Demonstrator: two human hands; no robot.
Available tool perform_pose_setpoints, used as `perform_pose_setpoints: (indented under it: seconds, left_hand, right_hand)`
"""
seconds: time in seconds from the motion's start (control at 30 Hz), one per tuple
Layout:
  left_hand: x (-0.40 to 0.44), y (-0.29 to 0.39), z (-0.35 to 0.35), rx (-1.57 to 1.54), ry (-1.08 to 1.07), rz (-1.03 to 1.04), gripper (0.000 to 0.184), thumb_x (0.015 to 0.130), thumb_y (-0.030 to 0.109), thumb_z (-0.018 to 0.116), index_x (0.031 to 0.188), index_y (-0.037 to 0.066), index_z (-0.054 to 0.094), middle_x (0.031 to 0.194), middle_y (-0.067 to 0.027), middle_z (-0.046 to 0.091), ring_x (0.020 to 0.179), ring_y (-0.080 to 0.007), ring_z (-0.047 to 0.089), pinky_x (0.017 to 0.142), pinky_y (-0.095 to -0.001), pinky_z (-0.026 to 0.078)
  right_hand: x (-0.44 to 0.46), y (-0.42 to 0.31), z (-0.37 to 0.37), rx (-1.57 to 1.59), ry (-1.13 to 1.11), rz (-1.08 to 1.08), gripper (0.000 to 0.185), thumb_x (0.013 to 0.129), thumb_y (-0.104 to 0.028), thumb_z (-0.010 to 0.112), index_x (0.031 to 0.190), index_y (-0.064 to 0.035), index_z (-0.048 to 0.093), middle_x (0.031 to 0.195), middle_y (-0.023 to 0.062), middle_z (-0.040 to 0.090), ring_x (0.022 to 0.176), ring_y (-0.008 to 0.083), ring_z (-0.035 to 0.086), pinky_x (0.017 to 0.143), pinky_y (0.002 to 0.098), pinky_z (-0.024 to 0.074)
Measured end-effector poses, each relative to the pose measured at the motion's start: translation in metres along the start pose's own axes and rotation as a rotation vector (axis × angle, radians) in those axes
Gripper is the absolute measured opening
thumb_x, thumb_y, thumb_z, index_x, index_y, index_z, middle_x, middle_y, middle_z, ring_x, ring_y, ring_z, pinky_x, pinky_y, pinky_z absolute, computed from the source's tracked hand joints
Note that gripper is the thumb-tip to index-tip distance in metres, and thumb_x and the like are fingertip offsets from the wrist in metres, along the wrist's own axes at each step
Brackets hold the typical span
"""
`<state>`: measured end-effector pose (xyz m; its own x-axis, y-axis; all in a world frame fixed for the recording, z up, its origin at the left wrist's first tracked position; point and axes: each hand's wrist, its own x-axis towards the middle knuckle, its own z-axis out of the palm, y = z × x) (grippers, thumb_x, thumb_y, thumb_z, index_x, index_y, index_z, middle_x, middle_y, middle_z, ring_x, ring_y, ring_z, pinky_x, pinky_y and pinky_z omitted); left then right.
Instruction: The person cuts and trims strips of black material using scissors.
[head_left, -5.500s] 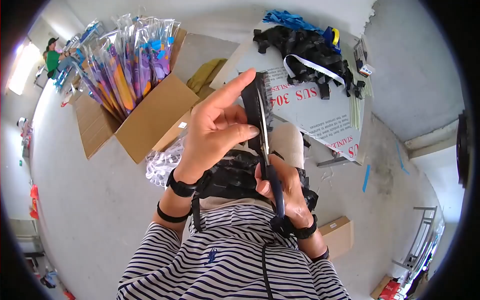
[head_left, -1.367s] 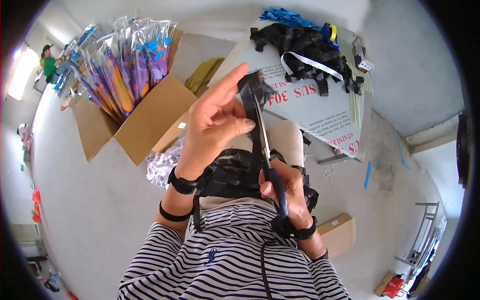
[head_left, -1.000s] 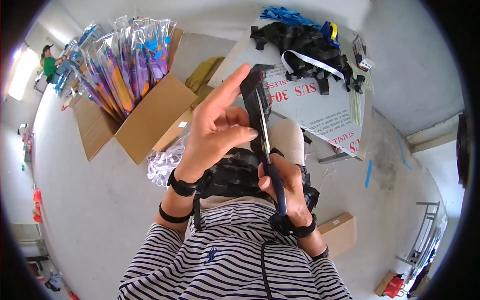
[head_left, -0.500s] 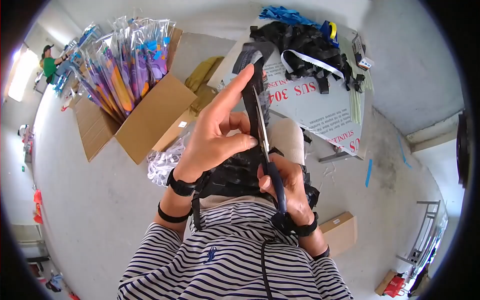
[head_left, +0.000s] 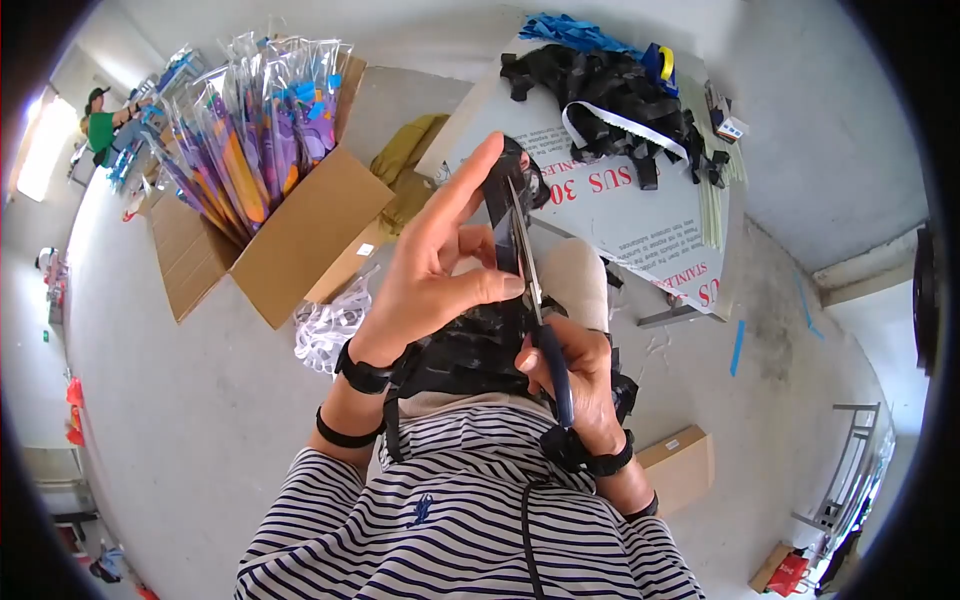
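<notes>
In the middle of the view, my left hand (head_left: 430, 275) is closed on a black strip (head_left: 497, 205), pinching it between thumb and fingers, with the index finger stretched along it. My right hand (head_left: 590, 385) grips a pair of scissors (head_left: 556, 375) by the dark blue handles. Its blades point away from me and lie against the strip's right side; whether they are parted I cannot make out. The strip's far end is bunched beyond my index fingertip. More black strips (head_left: 465, 355) lie across my lap beneath both hands.
A low table (head_left: 600, 225) ahead holds a pile of black strips (head_left: 610, 95), blue strips (head_left: 575, 30) and a tape dispenser (head_left: 660, 65). To the left stands a carton (head_left: 310, 235) of bagged purple items, beside white loops (head_left: 330, 325). A person (head_left: 105, 130) sits far left.
The far end of the black strip, which stuck out past my fingertip, has dropped and bunched up. Both hands and the scissors have barely shifted.
</notes>
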<state>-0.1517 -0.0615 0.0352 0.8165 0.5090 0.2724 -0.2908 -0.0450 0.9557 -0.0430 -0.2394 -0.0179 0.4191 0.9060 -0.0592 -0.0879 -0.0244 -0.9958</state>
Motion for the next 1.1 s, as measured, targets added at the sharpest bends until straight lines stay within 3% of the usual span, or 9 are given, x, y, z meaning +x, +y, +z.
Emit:
perform_pose_setpoints:
  seconds: [0.3, 0.37, 0.47, 0.7, 0.77, 0.8, 0.87, 1.07, 1.1]
  left_hand:
    - [0.007, 0.006, -0.013, 0.076, 0.186, 0.053, 0.077, 0.084, -0.012, 0.067, 0.155, 0.002, 0.037, 0.148, -0.011, 0.052, 0.085, -0.0062, 0.055, 0.08, -0.0226, 0.052]
    - [0.006, 0.007, -0.009, -0.019, 0.183, 0.046, 0.077, 0.083, -0.014, 0.063, 0.155, 0.002, 0.037, 0.145, -0.0104, 0.056, 0.082, -0.0051, 0.055, 0.075, -0.0205, 0.051]
    - [0.006, 0.005, -0.007, -0.109, 0.201, 0.052, 0.079, 0.082, -0.017, 0.059, 0.155, 0.002, 0.037, 0.142, -0.0096, 0.058, 0.082, -0.0042, 0.055, 0.075, -0.0207, 0.051]
    - [-0.001, 0.008, -0.003, -0.086, 0.153, 0.018, 0.082, 0.079, -0.019, 0.057, 0.156, 0.002, 0.036, 0.148, -0.0091, 0.053, 0.081, -0.0034, 0.054, 0.075, -0.0194, 0.05]
    - [-0.002, 0.009, -0.003, -0.068, 0.149, 0.032, 0.086, 0.075, -0.018, 0.055, 0.156, 0.0, 0.033, 0.151, -0.0194, 0.049, 0.11, -0.0156, 0.066, 0.093, -0.0295, 0.054]
    - [-0.003, 0.01, -0.003, -0.065, 0.152, 0.037, 0.086, 0.075, -0.018, 0.055, 0.156, 0.0, 0.033, 0.151, -0.0194, 0.049, 0.11, -0.0156, 0.066, 0.093, -0.0295, 0.054]
    - [-0.003, 0.01, -0.005, -0.111, 0.143, 0.015, 0.086, 0.078, -0.02, 0.056, 0.157, 0.003, 0.032, 0.152, -0.0091, 0.049, 0.079, -0.0037, 0.053, 0.073, -0.0198, 0.05]
    - [-0.007, 0.009, -0.011, -0.067, 0.169, 0.028, 0.089, 0.076, -0.021, 0.057, 0.157, 0.004, 0.033, 0.151, -0.006, 0.05, 0.077, -0.004, 0.052, 0.072, -0.0197, 0.05]
    - [-0.007, 0.009, -0.013, -0.084, 0.143, 0.049, 0.089, 0.076, -0.02, 0.058, 0.158, 0.005, 0.032, 0.15, -0.0054, 0.05, 0.077, -0.0043, 0.054, 0.07, -0.0201, 0.05]
  right_hand:
    - [-0.001, 0.012, -0.006, -0.186, -0.049, -0.086, 0.045, 0.085, -0.042, 0.082, 0.082, -0.0018, 0.062, 0.066, -0.0025, 0.056, 0.053, 0.0043, 0.051, 0.049, 0.0196, 0.0376]
    - [-0.002, 0.005, -0.007, -0.139, -0.106, 0.026, 0.055, 0.083, -0.053, 0.081, 0.083, -0.0016, 0.061, 0.07, -0.0015, 0.055, 0.059, 0.0067, 0.05, 0.054, 0.0217, 0.0377]
    - [0.006, 0.001, -0.002, -0.125, -0.123, -0.136, 0.048, 0.079, -0.042, 0.085, 0.075, -0.0011, 0.06, 0.062, 0.0063, 0.054, 0.056, 0.0167, 0.048, 0.054, 0.0318, 0.0358]
    - [0.011, 0.0, 0.001, -0.175, -0.125, -0.179, 0.054, 0.08, -0.051, 0.081, 0.078, -0.0009, 0.06, 0.066, 0.008, 0.056, 0.058, 0.0227, 0.05, 0.058, 0.0352, 0.0387]
    - [0.011, -0.001, 0.001, -0.234, -0.106, -0.14, 0.052, 0.08, -0.049, 0.081, 0.078, -0.0008, 0.061, 0.066, 0.0085, 0.056, 0.06, 0.023, 0.051, 0.06, 0.0358, 0.0393]
    - [0.01, -0.001, 0.0, -0.235, -0.11, -0.145, 0.052, 0.08, -0.049, 0.081, 0.078, -0.0008, 0.061, 0.066, 0.0085, 0.056, 0.06, 0.023, 0.051, 0.06, 0.0358, 0.0393]
    - [0.008, 0.004, 0.0, -0.22, -0.114, -0.064, 0.067, 0.079, -0.066, 0.076, 0.086, -0.0005, 0.061, 0.07, -0.0013, 0.052, 0.061, 0.0082, 0.05, 0.056, 0.0232, 0.0369]
    - [0.008, 0.008, 0.0, -0.224, -0.12, -0.071, 0.043, 0.087, -0.039, 0.081, 0.085, -0.0001, 0.063, 0.071, -0.0014, 0.058, 0.057, 0.0056, 0.054, 0.052, 0.0203, 0.0436]
    - [0.006, 0.002, 0.005, -0.132, -0.07, -0.003, 0.04, 0.078, -0.034, 0.086, 0.077, -0.001, 0.063, 0.065, 0.006, 0.056, 0.063, 0.0169, 0.05, 0.059, 0.0325, 0.0394]
